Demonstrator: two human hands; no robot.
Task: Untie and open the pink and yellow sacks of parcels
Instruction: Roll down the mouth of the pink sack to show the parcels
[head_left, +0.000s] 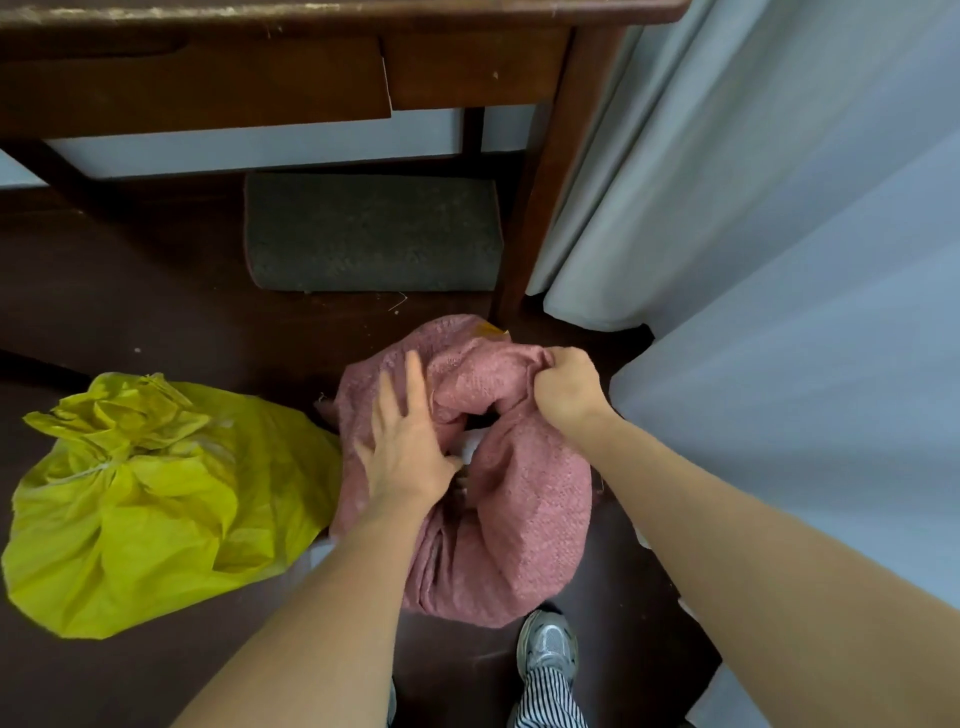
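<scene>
Yellow sack well left of both hands, neck tied; pink sack under them, mouth rolled down: right hand clenched on rim, left hand flat, released; next, probably spread wider.

Tied sack left of opened sack; mat behind, under desk.

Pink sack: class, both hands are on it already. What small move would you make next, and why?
Probably pull the rim wider. The right hand is fisted on the pink sack's rolled rim, the left hand lies flat beside a small gap showing something white. The yellow sack is still tied, so it can wait.
</scene>
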